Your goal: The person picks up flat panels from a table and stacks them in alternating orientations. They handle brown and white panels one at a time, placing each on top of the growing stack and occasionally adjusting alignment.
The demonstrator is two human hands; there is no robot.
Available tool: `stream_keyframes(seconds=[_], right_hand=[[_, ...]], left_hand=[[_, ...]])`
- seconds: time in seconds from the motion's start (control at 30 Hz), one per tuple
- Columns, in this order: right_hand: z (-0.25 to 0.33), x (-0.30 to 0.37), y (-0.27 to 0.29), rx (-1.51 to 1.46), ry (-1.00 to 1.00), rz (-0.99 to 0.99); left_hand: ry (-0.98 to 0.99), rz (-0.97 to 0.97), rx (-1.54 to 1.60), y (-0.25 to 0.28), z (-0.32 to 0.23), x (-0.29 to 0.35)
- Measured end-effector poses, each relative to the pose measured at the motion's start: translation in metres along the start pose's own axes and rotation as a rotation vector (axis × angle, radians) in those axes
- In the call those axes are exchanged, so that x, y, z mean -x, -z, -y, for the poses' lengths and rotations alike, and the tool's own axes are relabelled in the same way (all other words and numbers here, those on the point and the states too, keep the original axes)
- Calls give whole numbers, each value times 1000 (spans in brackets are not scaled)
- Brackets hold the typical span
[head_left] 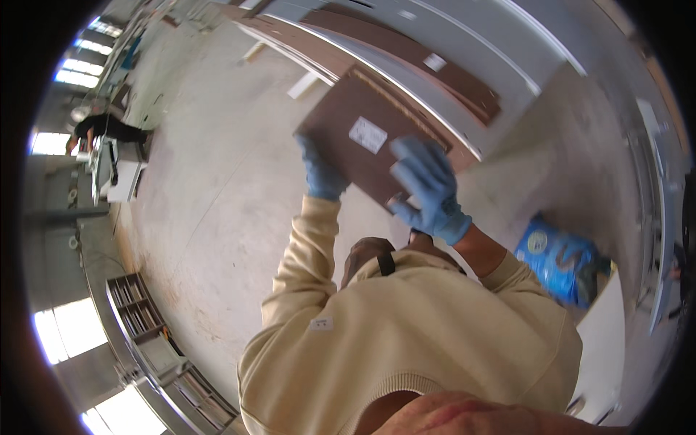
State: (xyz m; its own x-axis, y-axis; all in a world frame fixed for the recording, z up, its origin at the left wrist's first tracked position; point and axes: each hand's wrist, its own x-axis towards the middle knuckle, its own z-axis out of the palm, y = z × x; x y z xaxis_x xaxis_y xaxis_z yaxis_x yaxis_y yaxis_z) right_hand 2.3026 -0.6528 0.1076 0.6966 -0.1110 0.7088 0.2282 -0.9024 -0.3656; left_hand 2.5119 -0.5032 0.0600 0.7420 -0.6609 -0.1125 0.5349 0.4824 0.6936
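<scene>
A dark brown rectangular board (333, 138) with a white label (368, 135) on its upper face is in front of my body. My left hand (322, 170), in a blue glove, is closed on the board's left edge; some of its fingers are hidden beneath. Over the board's right side, my gloved right hand (428, 185) has its fingers stretched out and the thumb apart. Slight blur hides whether its palm touches the surface. Along the board's far right side runs a lighter, rough-looking edge (406, 105).
Long brown panels (406, 54) with a label lie on a grey stack at the upper right. A blue plastic bag (557, 259) sits on the floor at right, near a white panel (605, 348). Another person (109, 129) bends over a bench at far left. Shelves (138, 308) stand lower left.
</scene>
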Motion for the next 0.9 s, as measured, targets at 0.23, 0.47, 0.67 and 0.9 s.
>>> stream_keyframes(seconds=[0.23,0.47,0.67,0.9], right_hand=[[-85,-145,-178,-413,-738,424],[-112,-300,-389,-815,-902,196],[-121,-395,-517,-1036,-1066,-294],[-129,-518,-588,-690,-592,-293]], left_hand=[[-68,-232,-90,98,-121,-67],[2,-176,46,232,-282,-215],[145,-1,-209,335,-341,-280],[55,-420,-173,384,-407,-443]])
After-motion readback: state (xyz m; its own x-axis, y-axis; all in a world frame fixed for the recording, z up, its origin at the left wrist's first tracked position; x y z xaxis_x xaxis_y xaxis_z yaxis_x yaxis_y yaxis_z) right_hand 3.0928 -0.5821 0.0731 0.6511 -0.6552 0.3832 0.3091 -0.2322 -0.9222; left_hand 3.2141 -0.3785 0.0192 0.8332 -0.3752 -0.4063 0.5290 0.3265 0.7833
